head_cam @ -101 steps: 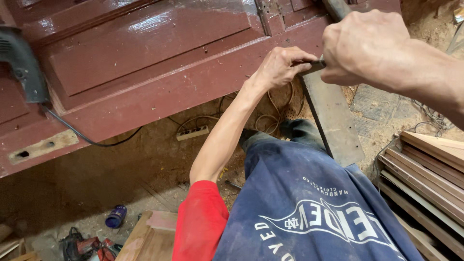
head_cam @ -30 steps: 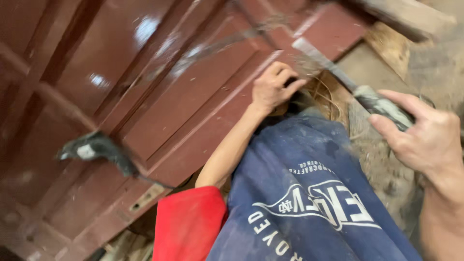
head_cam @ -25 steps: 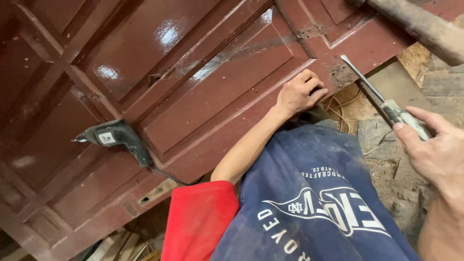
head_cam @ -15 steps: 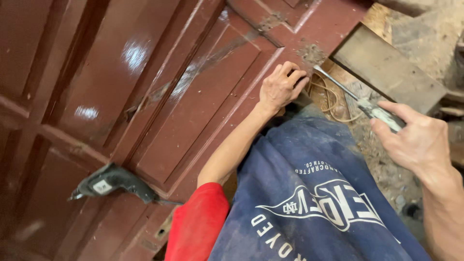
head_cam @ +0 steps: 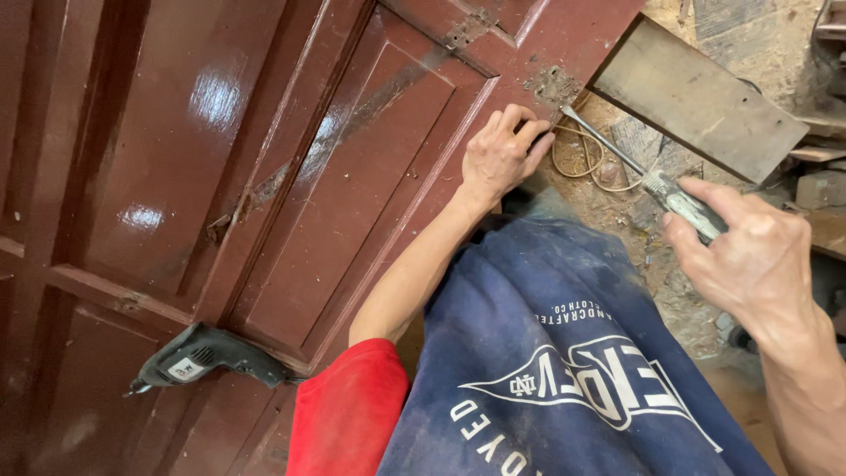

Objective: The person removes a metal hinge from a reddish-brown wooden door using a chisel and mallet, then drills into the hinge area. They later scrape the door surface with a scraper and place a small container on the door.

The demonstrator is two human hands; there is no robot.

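A dark red panelled wooden door (head_cam: 264, 176) lies flat below me. My left hand (head_cam: 502, 154) rests on its edge, fingers curled, beside a chipped, rough patch (head_cam: 553, 85) in the paint. My right hand (head_cam: 749, 256) grips the handle of a screwdriver (head_cam: 648, 176) whose metal shaft points toward that patch, its tip a little short of it. I wear a red sleeve and a dusty blue apron with white print (head_cam: 564, 361).
A grey electric drill (head_cam: 207, 353) lies on the door at lower left. A thick wooden plank (head_cam: 705, 97) sits under the door's corner. A coil of thin wire (head_cam: 586, 154) lies on the dusty floor, and stacked wood shows at far right (head_cam: 820, 194).
My view has swung over the door. My right hand brought the screwdriver down from high up, its tip now near the chipped patch. My left hand stayed on the door's edge.
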